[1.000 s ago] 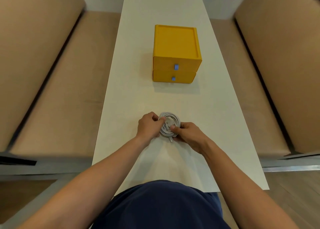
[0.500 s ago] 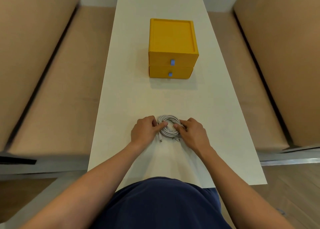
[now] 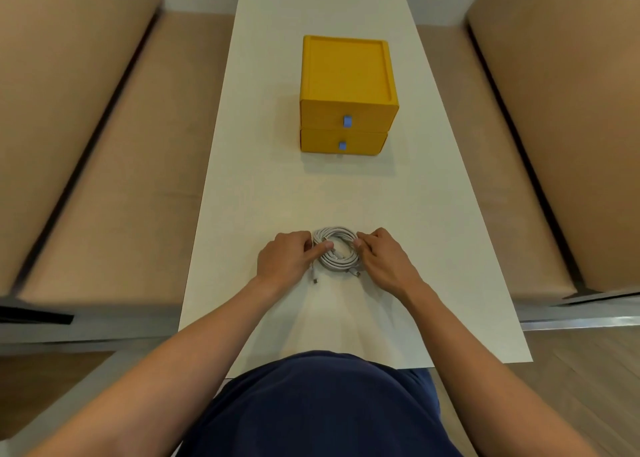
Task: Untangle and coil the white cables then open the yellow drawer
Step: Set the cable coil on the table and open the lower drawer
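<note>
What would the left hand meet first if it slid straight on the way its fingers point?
The coil: the left hand holds one side of it, fingers pointing across the ring. Past that, probably the right hand, which holds the other side.

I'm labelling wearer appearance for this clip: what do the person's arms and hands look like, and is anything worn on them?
The left forearm and right forearm are bare, no sleeve in view. The left hand and right hand are bare too: no gloves, watch, ring or bracelet shows. Only a dark navy garment shows, at the torso.
</note>
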Tool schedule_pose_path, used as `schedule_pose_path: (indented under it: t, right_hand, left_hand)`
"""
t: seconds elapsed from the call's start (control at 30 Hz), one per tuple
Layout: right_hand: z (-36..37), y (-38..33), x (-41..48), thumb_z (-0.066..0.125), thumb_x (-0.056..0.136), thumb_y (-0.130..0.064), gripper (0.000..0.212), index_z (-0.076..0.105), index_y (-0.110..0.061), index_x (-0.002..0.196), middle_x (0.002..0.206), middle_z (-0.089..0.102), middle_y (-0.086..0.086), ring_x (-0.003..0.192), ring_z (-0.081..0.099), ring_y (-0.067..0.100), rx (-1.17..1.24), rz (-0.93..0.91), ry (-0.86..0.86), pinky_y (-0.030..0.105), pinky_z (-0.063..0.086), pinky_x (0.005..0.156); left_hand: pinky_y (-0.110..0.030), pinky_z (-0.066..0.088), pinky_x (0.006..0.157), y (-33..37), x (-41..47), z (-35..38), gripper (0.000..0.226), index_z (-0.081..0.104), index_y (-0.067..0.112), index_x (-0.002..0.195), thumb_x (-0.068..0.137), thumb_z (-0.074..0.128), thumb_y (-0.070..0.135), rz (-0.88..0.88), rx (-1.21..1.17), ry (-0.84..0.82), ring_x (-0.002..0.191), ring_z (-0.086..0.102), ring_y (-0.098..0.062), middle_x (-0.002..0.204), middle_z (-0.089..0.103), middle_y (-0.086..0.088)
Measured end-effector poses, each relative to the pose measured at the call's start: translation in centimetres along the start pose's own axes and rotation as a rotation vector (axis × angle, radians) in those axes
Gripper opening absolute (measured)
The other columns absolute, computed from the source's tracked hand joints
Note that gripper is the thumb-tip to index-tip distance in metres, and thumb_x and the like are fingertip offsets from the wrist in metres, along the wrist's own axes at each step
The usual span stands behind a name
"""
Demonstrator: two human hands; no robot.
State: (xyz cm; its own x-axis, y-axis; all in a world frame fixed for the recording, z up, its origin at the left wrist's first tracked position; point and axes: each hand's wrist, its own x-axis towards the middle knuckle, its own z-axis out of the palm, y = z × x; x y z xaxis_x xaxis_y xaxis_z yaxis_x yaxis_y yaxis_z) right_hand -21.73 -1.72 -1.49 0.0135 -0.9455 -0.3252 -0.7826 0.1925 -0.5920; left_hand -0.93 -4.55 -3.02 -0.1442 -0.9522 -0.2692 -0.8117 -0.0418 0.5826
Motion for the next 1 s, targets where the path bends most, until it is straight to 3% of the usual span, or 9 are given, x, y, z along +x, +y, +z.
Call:
schedule_pose_path:
  t: [0.13, 0.37, 0.53, 0.63, 0.73, 0.83, 0.9, 1.0]
  right_hand:
    - [0.0, -0.4, -0.5, 0.041, 0.109, -0.038, 0.037, 0.056, -0.013, 0.085, 0.091, 0.052, 0.004, 0.085, 0.052, 0.014, 0.082, 0.003, 0.042, 0.016, 0.034, 0.066]
    - [-1.2, 0.1, -0.6, 0.037, 0.109, -0.041, 0.043, 0.054, -0.018, 0.077, 0.089, 0.053, 0.000, 0.088, 0.055, 0.018, 0.117, 0.020, 0.026, 0.026, 0.039, 0.071]
    - [-2.2, 0.7, -0.6, 0.039, 0.108, -0.044, 0.047, 0.045, -0.019, 0.069, 0.086, 0.056, 0.006, 0.082, 0.054, 0.019, 0.157, 0.066, 0.032, 0.031, 0.039, 0.070]
    - [-2.7, 0.8, -0.1, 0.042, 0.107, -0.045, 0.041, 0.060, -0.020, 0.079, 0.092, 0.062, 0.001, 0.087, 0.058, 0.016, 0.195, 0.091, 0.058, 0.029, 0.044, 0.074]
    - [-3.1, 0.2, 1.1, 0.046, 0.107, -0.045, 0.042, 0.067, -0.009, 0.100, 0.097, 0.067, 0.003, 0.093, 0.061, 0.018, 0.238, 0.045, 0.171, 0.035, 0.050, 0.085]
    - [-3.9, -1.4, 2.9, 0.049, 0.107, -0.039, 0.030, 0.072, -0.020, 0.109, 0.101, 0.068, -0.006, 0.096, 0.060, 0.007, 0.278, -0.059, 0.314, 0.022, 0.048, 0.084]
    - [-4.4, -2.5, 4.7, 0.050, 0.107, -0.036, 0.027, 0.071, -0.023, 0.118, 0.104, 0.067, -0.009, 0.096, 0.058, 0.003, 0.268, -0.121, 0.408, 0.011, 0.041, 0.082]
    - [-5.1, -4.1, 8.0, 0.051, 0.107, -0.035, 0.029, 0.069, -0.019, 0.123, 0.106, 0.064, -0.008, 0.094, 0.057, 0.003, 0.252, -0.135, 0.491, 0.004, 0.037, 0.077]
  left_hand:
    - [-0.033, 0.033, 0.056, 0.0, -0.1, -0.6, 0.064, 0.045, 0.020, 0.065, 0.093, 0.044, 0.078, 0.030, 0.061, -0.034, 0.065, 0.057, -0.021, 0.065, 0.057, 0.005]
    - [-0.035, 0.039, 0.061, -0.4, 0.3, -2.3, 0.074, 0.044, 0.013, 0.064, 0.099, 0.021, 0.074, -0.028, 0.058, -0.121, 0.066, 0.055, -0.023, 0.067, 0.058, -0.002]
    - [-0.044, 0.053, 0.084, -2.1, 1.1, -4.3, 0.089, 0.060, 0.003, 0.075, 0.097, 0.016, 0.077, -0.065, -0.023, -0.080, 0.079, 0.063, -0.030, 0.076, 0.068, -0.008]
    - [-0.045, 0.053, 0.084, -2.4, 2.0, -5.5, 0.085, 0.063, 0.002, 0.082, 0.100, 0.020, 0.073, -0.074, -0.097, 0.003, 0.081, 0.064, -0.028, 0.080, 0.070, -0.008]
    - [-0.044, 0.052, 0.076, -1.6, 3.4, -6.4, 0.062, 0.057, 0.008, 0.081, 0.105, 0.034, 0.061, -0.013, -0.127, 0.134, 0.081, 0.062, -0.028, 0.082, 0.067, -0.004]
    - [-0.036, 0.047, 0.079, 0.4, 5.7, -7.3, 0.025, 0.064, 0.018, 0.108, 0.102, 0.057, 0.041, 0.111, -0.094, 0.310, 0.106, 0.058, -0.023, 0.112, 0.061, 0.001]
    - [-0.040, 0.048, 0.089, 2.1, 7.7, -8.3, 0.036, 0.060, 0.020, 0.133, 0.100, 0.063, 0.033, 0.200, -0.062, 0.377, 0.125, 0.048, -0.027, 0.136, 0.051, -0.006]
    - [-0.048, 0.046, 0.103, 4.6, 11.1, -10.4, 0.056, 0.043, 0.027, 0.153, 0.101, 0.063, 0.033, 0.283, 0.016, 0.436, 0.144, 0.032, -0.034, 0.161, 0.030, -0.013]
